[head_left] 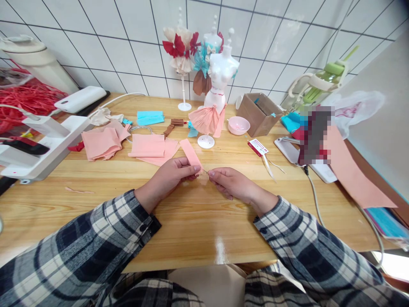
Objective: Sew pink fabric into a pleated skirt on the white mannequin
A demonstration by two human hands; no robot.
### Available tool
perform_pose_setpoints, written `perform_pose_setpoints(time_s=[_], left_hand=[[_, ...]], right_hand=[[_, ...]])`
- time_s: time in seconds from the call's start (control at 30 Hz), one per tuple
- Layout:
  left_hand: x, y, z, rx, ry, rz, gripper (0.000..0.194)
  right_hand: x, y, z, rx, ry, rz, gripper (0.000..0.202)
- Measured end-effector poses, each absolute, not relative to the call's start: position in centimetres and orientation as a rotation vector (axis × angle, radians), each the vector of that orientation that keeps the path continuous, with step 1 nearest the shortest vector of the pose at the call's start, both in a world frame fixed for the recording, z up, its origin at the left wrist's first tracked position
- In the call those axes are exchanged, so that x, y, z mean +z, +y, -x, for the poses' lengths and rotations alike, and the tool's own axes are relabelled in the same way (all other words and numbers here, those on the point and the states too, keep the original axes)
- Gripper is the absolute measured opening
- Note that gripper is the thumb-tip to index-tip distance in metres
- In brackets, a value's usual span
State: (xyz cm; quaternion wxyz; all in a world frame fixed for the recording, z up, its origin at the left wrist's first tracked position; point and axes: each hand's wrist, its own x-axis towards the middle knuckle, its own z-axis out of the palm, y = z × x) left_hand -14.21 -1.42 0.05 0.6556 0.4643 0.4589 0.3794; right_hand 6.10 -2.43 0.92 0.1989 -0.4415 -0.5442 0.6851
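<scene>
A: What do you see in the head view?

B: Two hands over a wooden table (198, 230). The left hand (172, 174) pinches a pink strip (191, 153) between its thumb and fingers. The right hand (232, 184) pinches a thin little thing (205, 172). Maybe it's a needle, but it's too small to be sure.

A: Where is the strip?

B: In the left hand, near the middle of the table. Its long end points away from the person. The near end looks crinkly, right by the thumb.

A: What step is this?

B: I think it's sewing that end into little folds. I can't see clearly if there's thread.

A: What does the next move need?

B: I'd say the left hand must hold the folds tight, and the right hand must go slow, so the thumb doesn't get poked.

A: What's behind the hands?

B: A small white doll body (223, 68) in a pink skirt (206, 120). A pink bowl (239, 130) sits near it, to the right. More pink pieces (148, 146) lie to the left.
</scene>
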Motion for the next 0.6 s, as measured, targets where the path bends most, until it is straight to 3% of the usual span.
perform_pose_setpoints(time_s=[0.6], left_hand=[[0.06,-1.41,14.19,0.865,1.033,-1.035,0.027]], right_hand=[[0.63,-2.29,-6.0,1.887,-1.55,1.232,0.044]])
